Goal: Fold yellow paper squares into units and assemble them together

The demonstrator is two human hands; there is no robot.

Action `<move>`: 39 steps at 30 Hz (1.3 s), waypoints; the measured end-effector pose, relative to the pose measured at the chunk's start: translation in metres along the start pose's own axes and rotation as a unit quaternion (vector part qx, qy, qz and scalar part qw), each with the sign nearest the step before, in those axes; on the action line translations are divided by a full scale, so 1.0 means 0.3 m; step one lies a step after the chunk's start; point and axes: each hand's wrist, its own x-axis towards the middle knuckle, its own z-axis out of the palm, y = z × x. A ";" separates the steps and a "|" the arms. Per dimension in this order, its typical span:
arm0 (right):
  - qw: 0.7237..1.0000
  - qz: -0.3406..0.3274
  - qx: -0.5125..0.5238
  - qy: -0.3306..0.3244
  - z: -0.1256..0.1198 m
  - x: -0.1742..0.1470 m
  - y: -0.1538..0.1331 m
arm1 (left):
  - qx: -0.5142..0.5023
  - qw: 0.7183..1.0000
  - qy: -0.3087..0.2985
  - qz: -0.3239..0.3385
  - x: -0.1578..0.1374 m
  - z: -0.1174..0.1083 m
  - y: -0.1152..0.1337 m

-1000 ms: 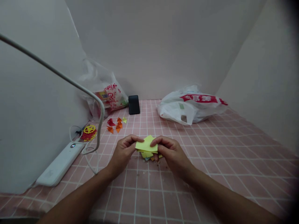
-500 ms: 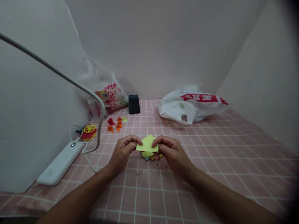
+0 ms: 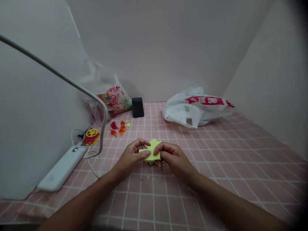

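Between my two hands is a piece of yellow paper (image 3: 156,156), folded into a flat strip. My left hand (image 3: 132,155) pinches its left part, thumb lying on top. From the other side my right hand (image 3: 174,157) grips it with thumb and index finger. Just behind and under the strip lie more yellow paper sheets (image 3: 154,142), with bits of blue and orange showing below; my fingers hide most of that pile.
Small folded red, orange and yellow paper pieces (image 3: 122,128) lie at the left. Behind them are a plastic bag (image 3: 117,99) and a black phone (image 3: 138,107). A white bag (image 3: 199,107) sits right; a white power bank (image 3: 62,168) and cable (image 3: 104,118) are left.
My left hand has shifted right, its thumb now further over the strip. The strip has moved slightly left and down, and my right hand moved a little left with it.
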 end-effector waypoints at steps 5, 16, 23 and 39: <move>1.000 0.011 0.016 -0.002 -0.004 0.003 0.009 | -0.016 1.000 0.011 -0.015 -0.001 0.007 0.007; 0.980 -0.126 -0.144 0.047 -0.010 -0.001 -0.011 | -0.159 0.980 0.081 -0.090 0.009 0.007 0.035; 0.880 -0.303 -0.365 -0.018 -0.028 0.001 0.003 | -0.183 0.974 0.020 -0.131 0.004 -0.001 0.039; 0.977 -0.099 -0.170 0.082 -0.028 0.012 0.021 | 0.081 0.992 0.039 0.093 -0.003 0.011 0.009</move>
